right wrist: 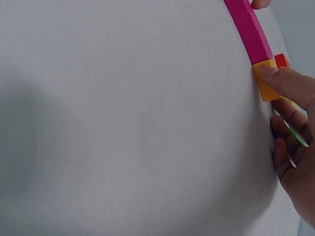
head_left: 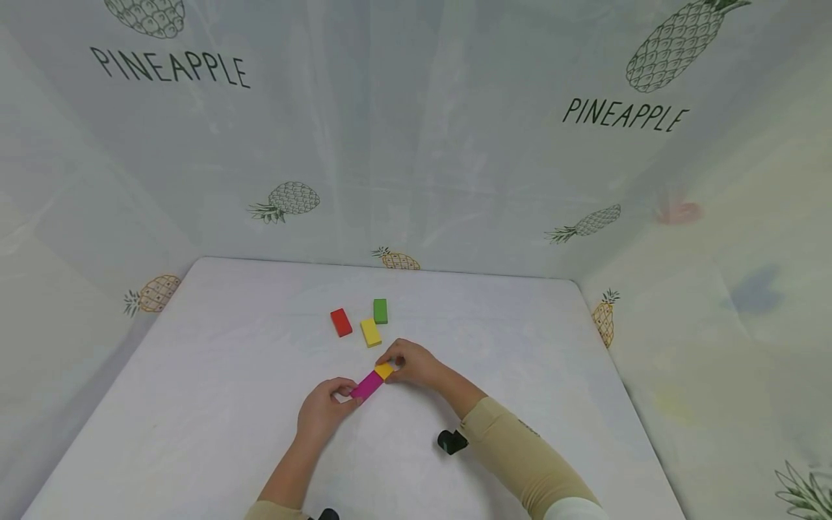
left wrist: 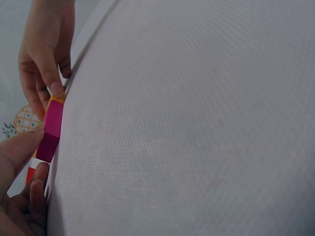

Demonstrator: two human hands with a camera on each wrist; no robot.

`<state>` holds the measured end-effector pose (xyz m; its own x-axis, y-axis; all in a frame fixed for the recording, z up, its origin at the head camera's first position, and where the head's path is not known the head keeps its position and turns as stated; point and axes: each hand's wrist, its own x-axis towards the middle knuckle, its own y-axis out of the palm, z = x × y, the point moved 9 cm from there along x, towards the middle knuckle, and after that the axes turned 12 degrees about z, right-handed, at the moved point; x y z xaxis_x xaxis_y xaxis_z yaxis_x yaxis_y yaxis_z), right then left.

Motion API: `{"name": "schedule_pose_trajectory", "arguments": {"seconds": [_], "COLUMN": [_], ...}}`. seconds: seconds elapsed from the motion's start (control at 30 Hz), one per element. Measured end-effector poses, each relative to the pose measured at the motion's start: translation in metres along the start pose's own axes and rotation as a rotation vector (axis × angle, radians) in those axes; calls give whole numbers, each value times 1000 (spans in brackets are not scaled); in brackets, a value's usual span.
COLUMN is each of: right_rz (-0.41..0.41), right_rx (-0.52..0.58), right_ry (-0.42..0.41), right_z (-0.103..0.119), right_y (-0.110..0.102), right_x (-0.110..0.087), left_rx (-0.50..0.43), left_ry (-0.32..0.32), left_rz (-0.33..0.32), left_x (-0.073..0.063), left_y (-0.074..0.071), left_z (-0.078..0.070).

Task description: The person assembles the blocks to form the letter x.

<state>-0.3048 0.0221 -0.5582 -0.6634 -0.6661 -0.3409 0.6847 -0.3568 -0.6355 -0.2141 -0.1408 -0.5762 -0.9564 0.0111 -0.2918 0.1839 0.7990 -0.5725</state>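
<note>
A long magenta block (head_left: 367,387) lies slantwise on the white table, end to end with a shorter orange-yellow block (head_left: 385,370). My left hand (head_left: 323,413) pinches the magenta block at its near-left end, thumb on one side and fingers on the other. The orange-yellow block is pinched between the thumb and fingers of my right hand (head_left: 416,363). In the right wrist view the ends of the magenta block (right wrist: 248,30) and the orange-yellow block (right wrist: 266,87) meet. The left wrist view shows the orange-yellow block mostly hidden behind the magenta one (left wrist: 52,129).
Just beyond the hands lie a red block (head_left: 341,322), a yellow block (head_left: 371,333) and a green block (head_left: 380,311). The white table (head_left: 195,375) ends at a sheet (head_left: 416,144) printed with pineapples. A small black device (head_left: 452,441) sits by the right forearm.
</note>
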Motion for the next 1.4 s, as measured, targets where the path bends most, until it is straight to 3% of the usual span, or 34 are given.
{"name": "schedule_pose_trajectory", "arguments": {"seconds": [1.07, 1.4], "right_rz": [7, 5], "right_rx": [2, 18], "right_ry": [-26, -6], "right_z": [1, 7], "right_y": [1, -12], "right_x": [0, 0], "left_rx": [3, -8], "left_ry": [-4, 0], "left_rz": [-9, 6], "left_x": [-2, -2], "left_y": [-2, -1], "left_z": [-3, -3]}}
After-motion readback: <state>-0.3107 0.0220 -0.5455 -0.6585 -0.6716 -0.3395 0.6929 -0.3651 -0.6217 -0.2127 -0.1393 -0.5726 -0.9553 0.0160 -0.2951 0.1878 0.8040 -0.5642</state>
